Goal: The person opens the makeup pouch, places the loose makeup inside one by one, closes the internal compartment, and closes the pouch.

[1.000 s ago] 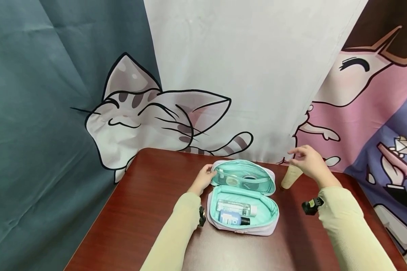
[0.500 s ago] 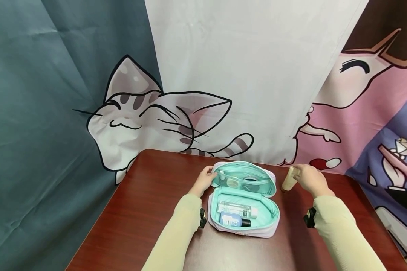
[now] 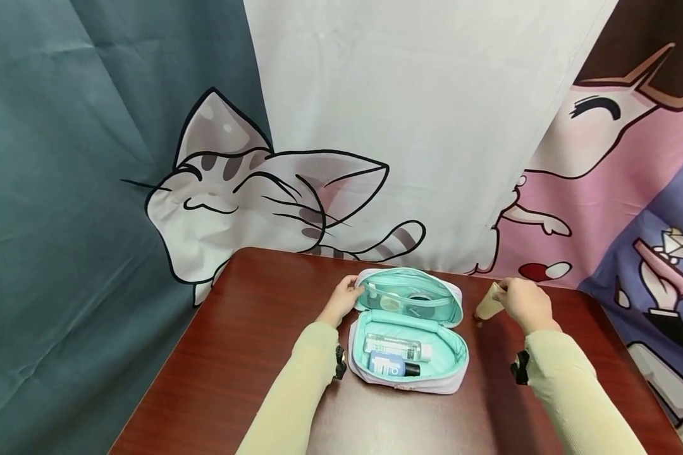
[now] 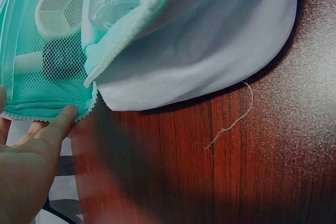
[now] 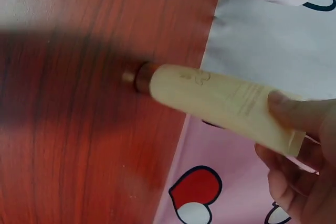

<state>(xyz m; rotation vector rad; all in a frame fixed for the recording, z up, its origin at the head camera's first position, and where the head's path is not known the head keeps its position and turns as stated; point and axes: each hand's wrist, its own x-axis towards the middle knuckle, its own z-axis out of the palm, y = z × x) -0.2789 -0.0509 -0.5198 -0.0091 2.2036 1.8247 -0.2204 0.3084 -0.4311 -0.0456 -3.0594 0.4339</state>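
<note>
The left hand [image 3: 341,301] grips the side edge of the raised lid of a lilac toiletry bag [image 3: 427,385] with a mint lining, fingers along the zipper teeth. In the bag's base lie a clear bottle [image 3: 391,347] and a blue bottle [image 3: 384,364] with a black cap. Behind the lid's mesh pocket [image 4: 31,85] sit a round white three-part item [image 4: 59,12] and a dark-and-white piece [image 4: 62,59]. To the right of the bag, the right hand [image 3: 526,304] pinches a cream squeeze tube [image 5: 215,100] by its flat end. The tube tilts, brown cap down, close over the table.
A dark red wooden table [image 3: 250,341] carries the bag. Its back edge meets a printed curtain [image 3: 432,126] with cartoon figures. A loose white thread [image 4: 231,126] trails from the bag onto the table.
The right hand has come down from above the tube and taken hold of its upper end. The tube has tilted a little more. The left hand stays on the lid.
</note>
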